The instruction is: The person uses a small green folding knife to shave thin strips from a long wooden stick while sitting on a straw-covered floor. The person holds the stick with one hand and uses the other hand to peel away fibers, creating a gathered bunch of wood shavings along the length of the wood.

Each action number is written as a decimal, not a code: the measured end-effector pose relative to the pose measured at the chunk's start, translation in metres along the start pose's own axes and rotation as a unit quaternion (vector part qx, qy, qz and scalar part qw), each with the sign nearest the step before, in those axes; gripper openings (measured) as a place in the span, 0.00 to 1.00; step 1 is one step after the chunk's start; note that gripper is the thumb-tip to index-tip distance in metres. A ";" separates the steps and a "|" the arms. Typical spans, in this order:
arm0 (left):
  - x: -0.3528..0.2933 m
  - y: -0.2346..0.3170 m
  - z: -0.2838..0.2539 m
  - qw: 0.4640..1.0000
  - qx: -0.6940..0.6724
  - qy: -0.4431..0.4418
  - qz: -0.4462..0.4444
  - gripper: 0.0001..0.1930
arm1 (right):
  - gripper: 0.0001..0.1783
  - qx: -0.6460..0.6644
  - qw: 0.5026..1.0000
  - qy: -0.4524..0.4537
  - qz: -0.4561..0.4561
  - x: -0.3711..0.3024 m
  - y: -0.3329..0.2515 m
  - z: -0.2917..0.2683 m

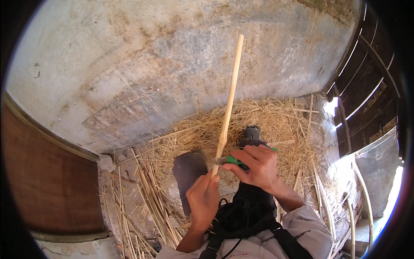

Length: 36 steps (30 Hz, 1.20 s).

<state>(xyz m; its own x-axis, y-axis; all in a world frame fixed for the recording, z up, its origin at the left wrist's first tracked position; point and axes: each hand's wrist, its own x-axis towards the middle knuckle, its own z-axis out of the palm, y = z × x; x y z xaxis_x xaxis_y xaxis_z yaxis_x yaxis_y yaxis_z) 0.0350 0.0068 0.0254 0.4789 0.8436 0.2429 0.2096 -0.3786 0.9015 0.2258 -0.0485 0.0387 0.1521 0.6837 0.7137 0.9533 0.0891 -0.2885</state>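
Observation:
A long pale bamboo or wooden stick [233,86] slants up and away from my lap, with a notch-like bump partway down. Its near end is gripped in my left hand [203,198], fingers wrapped and thumb along the side. My right hand [258,166] closes round the green handle [233,160] of what looks like a knife. The short metal part beyond that handle meets the stick just above my left thumb. Fingers cover most of the handle, and the blade's edge is too small to make out.
Straw-like shavings [189,138] heap against a stained wall [194,56]. Long thin strips [151,185] lie to the left, near a brown panel [51,181]. Dark slats [366,77] stand at the right, with bent poles [364,185] below. My legs rest amid the shavings.

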 end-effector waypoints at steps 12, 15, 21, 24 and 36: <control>-0.007 -0.006 -0.002 0.998 -0.037 -0.032 -0.050 0.13 | 0.17 -0.017 1.000 0.019 0.007 -0.002 0.004 0.005; -0.010 -0.009 0.000 0.994 -0.073 -0.027 -0.078 0.12 | 0.17 -0.015 0.999 0.047 0.005 0.003 0.004 0.008; -0.010 -0.010 0.002 0.997 -0.042 -0.017 -0.057 0.14 | 0.18 -0.010 0.998 0.061 0.017 0.002 0.008 0.015; -0.010 -0.003 0.001 1.000 -0.004 0.012 -0.008 0.14 | 0.18 -0.008 0.997 0.080 0.008 0.003 0.006 0.018; -0.011 -0.024 -0.001 0.998 0.016 0.019 0.052 0.14 | 0.18 -0.024 0.999 0.045 0.006 0.007 0.007 0.016</control>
<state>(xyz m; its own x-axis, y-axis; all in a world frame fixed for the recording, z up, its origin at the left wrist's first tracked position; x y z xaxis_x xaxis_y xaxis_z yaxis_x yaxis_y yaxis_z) 0.0242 0.0072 0.0010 0.4664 0.8131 0.3485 0.1888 -0.4763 0.8588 0.2294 -0.0316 0.0312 0.1849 0.6173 0.7647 0.9623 0.0441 -0.2682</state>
